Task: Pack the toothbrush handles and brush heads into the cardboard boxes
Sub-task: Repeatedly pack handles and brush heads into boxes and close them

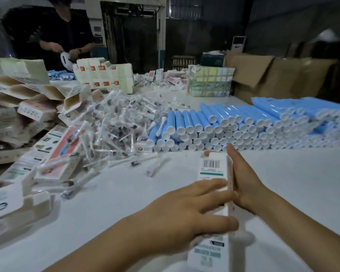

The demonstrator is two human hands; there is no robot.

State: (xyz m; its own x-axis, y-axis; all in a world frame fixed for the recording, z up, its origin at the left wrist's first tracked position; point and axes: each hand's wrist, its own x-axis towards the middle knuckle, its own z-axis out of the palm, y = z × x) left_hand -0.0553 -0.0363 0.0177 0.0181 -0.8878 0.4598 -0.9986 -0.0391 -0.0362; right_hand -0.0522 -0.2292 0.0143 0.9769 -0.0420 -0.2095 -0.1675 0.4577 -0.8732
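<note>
Near the bottom of the view, I see my two hands holding one long white cardboard box [214, 193] above the white table [292, 183]. My left hand [185, 211] lies across the box's printed face, fingers spread and nearly straight, thumb low against the front; my right hand [241, 179] presses flat along its right side, fingers straight. The box's near end is cut off by the frame edge and blurred, so I cannot read its print beyond a barcode, nor see what is inside.

Beyond the box, blue toothbrush handles [243, 122] lie stacked in rows, too many to count, their right end running out of view. To their left sits a heap of brush heads [114, 122] in clear wrappers, also uncountable. More flat and folded boxes [37, 103] pile at the left, partly hidden and smeared. One other person [67, 36] stands at the far side, head cut off. Brown cartons [273, 75] stand dim at the back right.
</note>
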